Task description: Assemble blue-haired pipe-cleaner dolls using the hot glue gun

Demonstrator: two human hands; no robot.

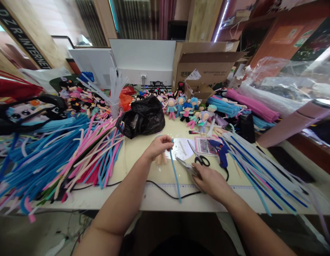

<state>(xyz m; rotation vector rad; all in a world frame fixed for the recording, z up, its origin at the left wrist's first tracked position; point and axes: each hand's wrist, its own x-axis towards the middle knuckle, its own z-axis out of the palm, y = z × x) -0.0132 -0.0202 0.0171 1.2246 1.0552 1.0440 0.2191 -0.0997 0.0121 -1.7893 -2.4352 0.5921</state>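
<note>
A light blue pipe cleaner [176, 175] hangs from my left hand [161, 146], its upper end pinched between thumb and fingers and its lower end over the table's front edge. My right hand [210, 179] is wrapped round a metal tool that looks like pliers [186, 165], whose tip points left, close to the pipe cleaner. Under my left hand lie short peach-coloured pieces [162, 158]. A white round sheet [182, 148] lies behind both hands. Black-handled scissors [201, 159] rest beyond my right hand, beside a blue glue gun [221, 154].
Piles of coloured pipe cleaners lie left [55, 156] and right [255, 170]. A black plastic bag [145, 117], several small dolls [186, 112] and a cardboard box [207, 64] stand behind. A pink bottle [293, 124] leans at right. A black cable [165, 192] crosses the front.
</note>
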